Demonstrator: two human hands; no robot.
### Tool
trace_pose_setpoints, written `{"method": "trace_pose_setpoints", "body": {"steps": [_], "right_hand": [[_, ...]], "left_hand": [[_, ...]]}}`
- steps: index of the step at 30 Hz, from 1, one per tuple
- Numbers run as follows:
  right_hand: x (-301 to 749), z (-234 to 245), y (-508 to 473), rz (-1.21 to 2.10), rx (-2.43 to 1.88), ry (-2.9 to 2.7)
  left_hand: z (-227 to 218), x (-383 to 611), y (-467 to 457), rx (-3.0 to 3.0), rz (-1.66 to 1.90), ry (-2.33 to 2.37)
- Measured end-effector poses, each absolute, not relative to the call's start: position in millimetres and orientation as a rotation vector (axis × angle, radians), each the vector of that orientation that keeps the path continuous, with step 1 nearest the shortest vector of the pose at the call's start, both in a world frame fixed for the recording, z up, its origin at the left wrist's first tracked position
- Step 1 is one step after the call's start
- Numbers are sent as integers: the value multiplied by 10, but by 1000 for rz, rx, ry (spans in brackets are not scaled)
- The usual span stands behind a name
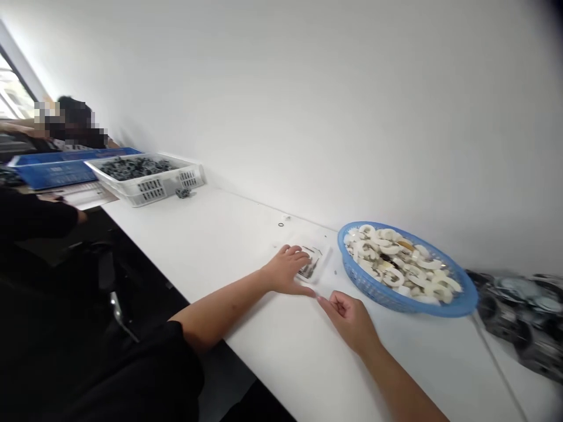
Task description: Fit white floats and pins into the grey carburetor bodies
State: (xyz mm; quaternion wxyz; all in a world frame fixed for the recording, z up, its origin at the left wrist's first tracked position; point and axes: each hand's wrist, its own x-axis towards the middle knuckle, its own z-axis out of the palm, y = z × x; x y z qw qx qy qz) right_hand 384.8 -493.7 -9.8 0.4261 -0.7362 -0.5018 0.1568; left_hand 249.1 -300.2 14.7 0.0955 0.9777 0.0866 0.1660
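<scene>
Just left of the blue basket (373, 290) of white rings (396, 276), a small tray (322, 264) sits on the bench (299, 346), white, shallow and four-sided, with thin, dark slivers (309, 269) scattered inside. The left hand (285, 272) spreads over the tray's side away from the basket, partly hiding it. The right hand (349, 319), near the basket, is curled, its extended tip meeting the left thumb; whether they pinch anything, I cannot tell.

We have our left hand (287, 271) over the small white tray (324, 261) | our right hand (350, 322) near the tray, fingers curled | right of tray: blue plastic basket (361, 280), white C-shaped pieces (428, 264) | left of tray: white crate (169, 186), dark parts (134, 168)
</scene>
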Motion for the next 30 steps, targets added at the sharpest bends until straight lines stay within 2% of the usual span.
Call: {"method": "trace_pose_setpoints", "body": {"steps": [9, 15, 20, 24, 30], "right_hand": [[4017, -448, -4859, 377, -2023, -1554], [3946, -380, -4911, 228, -2058, -1618], [3973, -360, -4912, 330, -2091, -1671], [3972, -321, -4913, 379, -2131, -1677], [4015, -307, -4928, 508, -2160, -1632]], "left_hand": [[101, 2549, -2839, 2927, 159, 404], [97, 2576, -2889, 2891, 78, 363], [125, 2565, -2881, 2875, 31, 338], [148, 2545, -2878, 2854, 125, 256], [385, 2294, -2739, 2657, 565, 282]]}}
